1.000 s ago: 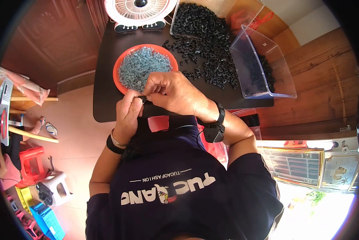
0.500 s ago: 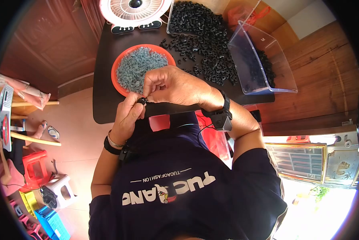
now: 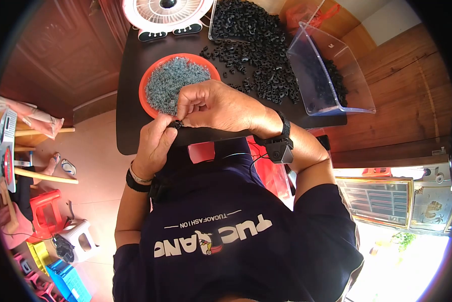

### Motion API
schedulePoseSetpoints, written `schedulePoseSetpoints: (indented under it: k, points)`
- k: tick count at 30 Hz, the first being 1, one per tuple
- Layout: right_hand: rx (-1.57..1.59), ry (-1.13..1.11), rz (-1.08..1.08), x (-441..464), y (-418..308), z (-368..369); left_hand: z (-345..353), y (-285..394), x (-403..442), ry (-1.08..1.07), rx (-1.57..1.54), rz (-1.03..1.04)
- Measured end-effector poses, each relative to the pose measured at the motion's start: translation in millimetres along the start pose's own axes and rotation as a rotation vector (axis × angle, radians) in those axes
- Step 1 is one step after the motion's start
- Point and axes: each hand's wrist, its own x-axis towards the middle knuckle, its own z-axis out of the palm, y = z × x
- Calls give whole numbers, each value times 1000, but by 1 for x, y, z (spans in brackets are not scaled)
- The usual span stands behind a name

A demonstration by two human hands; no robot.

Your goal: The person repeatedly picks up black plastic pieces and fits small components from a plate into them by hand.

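Observation:
My left hand (image 3: 153, 143) pinches a small black part (image 3: 175, 124) between thumb and fingers, near the table's front edge. Touching it from the right is my right hand (image 3: 216, 106), its thumb and index finger pressed together; whatever they hold is too small to make out. Just beyond both hands sits a red round tray (image 3: 143, 95) heaped with small grey-blue pieces (image 3: 173, 80). Many black parts (image 3: 274, 75) lie loose on the dark table (image 3: 130, 121), right of the tray.
A pink-and-white fan (image 3: 168, 12) stands at the back. One clear bin (image 3: 354, 75) lies at the right with black parts; another (image 3: 226, 38) is behind the pile. At far left are a co-worker's arm (image 3: 9, 209), a red stool (image 3: 46, 214) and a white stool (image 3: 82, 239).
Both hands have moved slightly left, still together around the black part. The view has shifted a little. The black part looks slightly turned between the fingers.

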Motion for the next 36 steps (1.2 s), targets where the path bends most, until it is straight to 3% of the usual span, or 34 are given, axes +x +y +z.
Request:
schedulePoseSetpoints:
  k: [12, 17, 21, 28, 36]
  points:
    - [-126, 31, -61, -3, -6, 2, 1, -1, 0, -9, 103, 119]
    - [-298, 17, -113, -6, -18, 3, 4, 2, -3, -28, 53, 81]
    - [-224, 40, -91, -5, -18, 4, 6, 2, -4, 29, -44, -17]
    - [-215, 25, -121, -3, -15, 1, 4, -1, -2, 21, -50, 11]
    - [-432, 71, -278, -2, -17, 8, 8, 4, 1, 31, 4, 42]
